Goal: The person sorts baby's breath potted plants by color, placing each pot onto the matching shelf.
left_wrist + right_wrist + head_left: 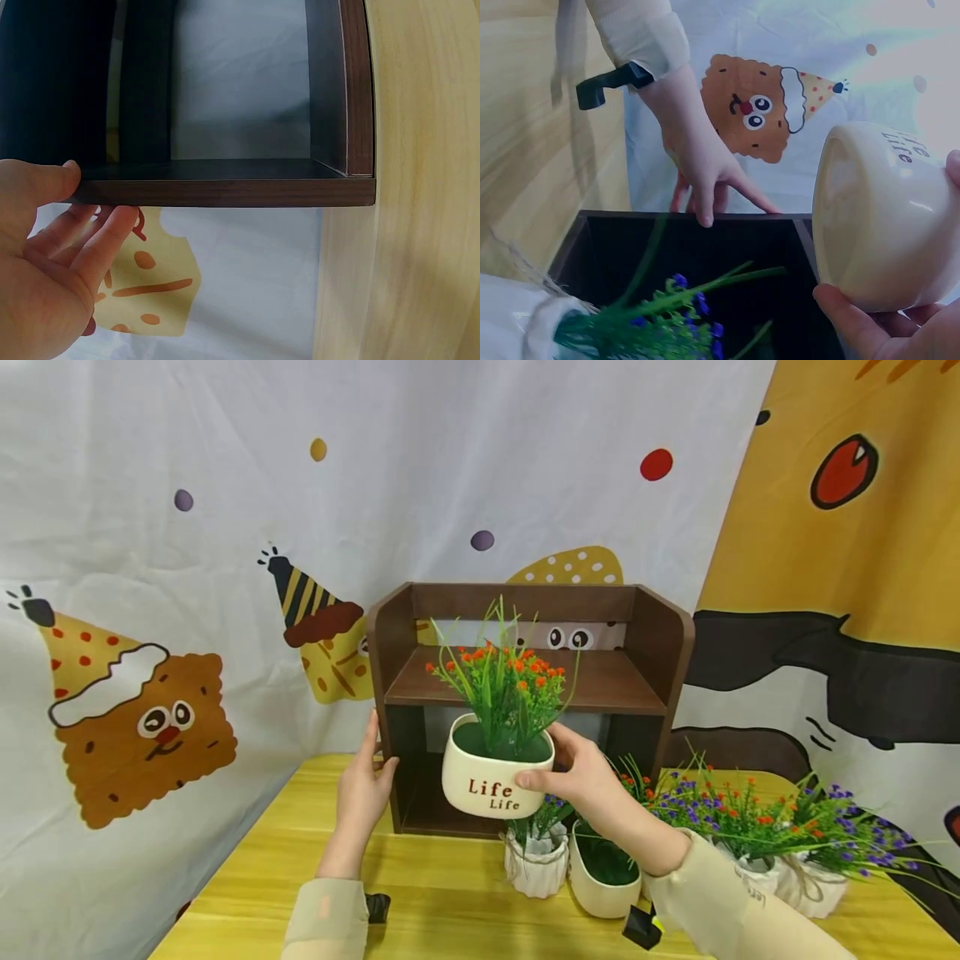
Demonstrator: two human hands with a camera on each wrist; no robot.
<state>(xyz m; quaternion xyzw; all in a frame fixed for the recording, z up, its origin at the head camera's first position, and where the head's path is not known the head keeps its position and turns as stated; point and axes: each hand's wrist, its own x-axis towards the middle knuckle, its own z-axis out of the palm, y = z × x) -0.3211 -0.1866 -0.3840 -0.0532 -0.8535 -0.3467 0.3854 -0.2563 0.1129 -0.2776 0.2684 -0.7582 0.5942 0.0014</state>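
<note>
My right hand [581,768] grips a cream oval flowerpot [487,777] marked "Life", thumb on its front and fingers behind. Orange artificial flowers and grass [510,681] rise from it. The pot is held up in front of the brown two-tier shelf [532,681]; the right wrist view shows its base [844,210] tilted toward that camera. My left hand [367,793] holds the front edge of the shelf's left side panel [225,193], thumb on the inner side and fingers on the outer side. In the right wrist view the left hand [697,161] appears beyond the lower compartment.
A white pot with purple flowers [536,864] and another cream pot [603,885] stand before the shelf's right half. More small potted flowers [821,885] sit to the right on the yellow wood-grain table [420,885]. A printed cloth [225,568] hangs behind.
</note>
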